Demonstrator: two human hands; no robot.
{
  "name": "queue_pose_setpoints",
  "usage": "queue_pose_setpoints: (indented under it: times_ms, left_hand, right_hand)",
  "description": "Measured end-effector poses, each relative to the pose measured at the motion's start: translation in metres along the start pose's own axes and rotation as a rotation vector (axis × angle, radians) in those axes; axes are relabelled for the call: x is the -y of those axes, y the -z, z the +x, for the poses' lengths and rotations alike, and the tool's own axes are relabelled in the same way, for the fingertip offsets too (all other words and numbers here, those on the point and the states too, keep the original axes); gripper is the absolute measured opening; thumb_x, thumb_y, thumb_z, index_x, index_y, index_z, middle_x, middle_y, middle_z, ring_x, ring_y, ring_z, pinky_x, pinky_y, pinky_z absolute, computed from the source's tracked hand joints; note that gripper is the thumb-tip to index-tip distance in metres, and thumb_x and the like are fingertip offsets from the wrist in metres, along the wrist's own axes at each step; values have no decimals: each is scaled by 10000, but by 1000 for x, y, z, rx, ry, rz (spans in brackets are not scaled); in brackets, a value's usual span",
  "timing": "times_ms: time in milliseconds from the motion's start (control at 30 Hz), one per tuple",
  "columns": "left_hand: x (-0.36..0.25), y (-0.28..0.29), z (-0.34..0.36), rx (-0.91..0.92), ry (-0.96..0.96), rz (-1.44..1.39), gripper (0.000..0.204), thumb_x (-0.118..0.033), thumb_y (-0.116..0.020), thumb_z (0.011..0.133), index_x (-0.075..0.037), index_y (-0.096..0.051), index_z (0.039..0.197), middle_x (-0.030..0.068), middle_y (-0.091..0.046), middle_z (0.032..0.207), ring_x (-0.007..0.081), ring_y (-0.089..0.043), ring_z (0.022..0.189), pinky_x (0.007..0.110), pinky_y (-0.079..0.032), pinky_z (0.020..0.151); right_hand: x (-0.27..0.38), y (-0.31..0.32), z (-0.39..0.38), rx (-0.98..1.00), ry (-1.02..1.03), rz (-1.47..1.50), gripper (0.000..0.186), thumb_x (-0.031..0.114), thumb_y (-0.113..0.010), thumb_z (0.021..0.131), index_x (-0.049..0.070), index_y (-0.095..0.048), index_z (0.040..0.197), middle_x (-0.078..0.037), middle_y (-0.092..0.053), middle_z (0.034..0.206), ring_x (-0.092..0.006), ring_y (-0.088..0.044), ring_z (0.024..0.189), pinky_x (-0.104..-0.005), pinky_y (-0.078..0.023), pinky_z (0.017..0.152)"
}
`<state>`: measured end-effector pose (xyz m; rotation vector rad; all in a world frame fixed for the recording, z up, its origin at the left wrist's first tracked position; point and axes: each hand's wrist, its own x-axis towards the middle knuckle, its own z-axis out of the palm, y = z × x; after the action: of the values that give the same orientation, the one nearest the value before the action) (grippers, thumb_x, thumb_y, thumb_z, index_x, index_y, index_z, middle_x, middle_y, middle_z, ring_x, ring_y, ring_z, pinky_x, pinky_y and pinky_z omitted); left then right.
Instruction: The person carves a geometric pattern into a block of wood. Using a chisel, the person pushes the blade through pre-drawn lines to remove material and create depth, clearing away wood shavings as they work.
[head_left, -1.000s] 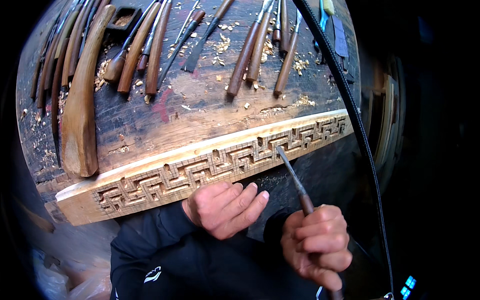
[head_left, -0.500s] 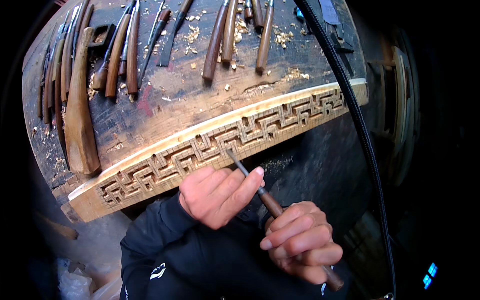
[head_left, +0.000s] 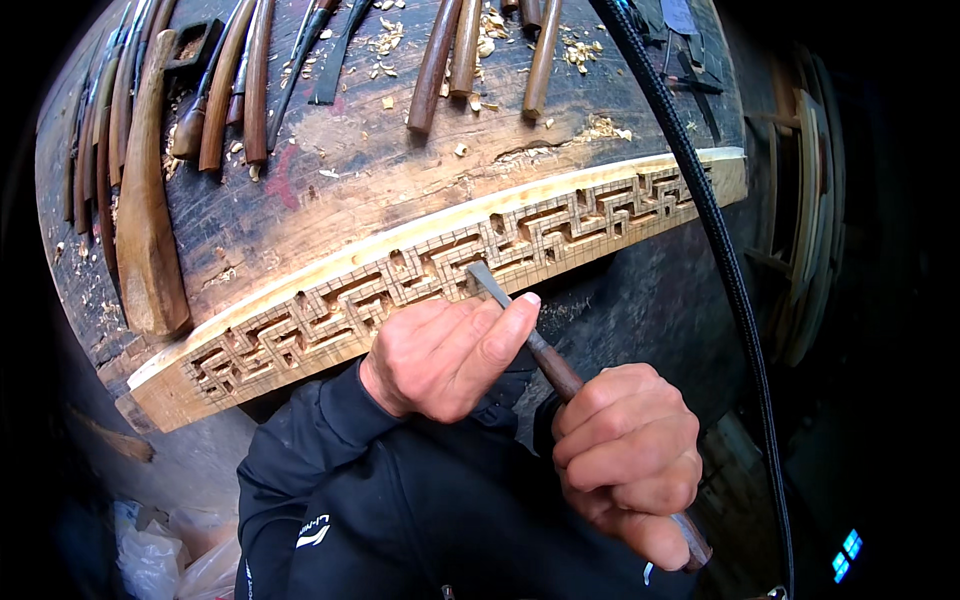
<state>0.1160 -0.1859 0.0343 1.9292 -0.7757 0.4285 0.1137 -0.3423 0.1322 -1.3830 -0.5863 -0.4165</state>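
A wood chisel (head_left: 556,370) with a brown handle slants across the front of a long pale board (head_left: 170,408). The board is carved with a key-like lattice and marked with pencil lines. My right hand (head_left: 630,450) is wrapped round the handle, whose end sticks out below the fist. My left hand (head_left: 440,358) has its fingers closed at the shank, near the board's front edge; the blade's underside grip is hidden. The flat of the blade shows, and its tip is at the lattice near the middle of the board.
Several more carving tools (head_left: 212,125) lie at the back left of the worn bench (head_left: 370,170), beside a wooden mallet (head_left: 152,240). Shavings (head_left: 606,130) are scattered about. A black braided cable (head_left: 725,255) hangs across the right side. Plastic bags (head_left: 150,560) are at the lower left.
The chisel has turned so its flat face shows, and its tip sits slightly farther right along the lattice. My right hand has shifted a little right. The whole view has moved slightly.
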Motion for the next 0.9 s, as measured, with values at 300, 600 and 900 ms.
queue_pose_setpoints:
  times_ms: [300,600,900]
  left_hand:
    - [1,0,-1,1,45,-20,449,77,-774,886,96,-726,1332,198,-826,1026,294,-837,836,362,-663,676]
    - [4,-5,-2,-48,43,-16,477,107,-755,865,104,-722,1341,191,-820,990,280,-827,796,355,-649,645]
    - [10,-12,-3,-154,41,54,529,5,-751,833,124,-730,1348,139,-788,910,186,-765,708,316,-598,588]
  right_hand:
    - [-6,-4,6,27,-15,-28,621,548,-528,1194,99,-476,767,-51,-632,647,-121,-521,391,-254,-443,385]
    - [-10,-6,10,19,-15,-39,622,566,-529,1187,109,-463,770,-37,-605,635,-113,-516,389,-247,-433,382]
    - [-19,-15,34,85,-84,-56,615,556,-508,1197,110,-443,778,-40,-604,647,-97,-515,392,-232,-396,371]
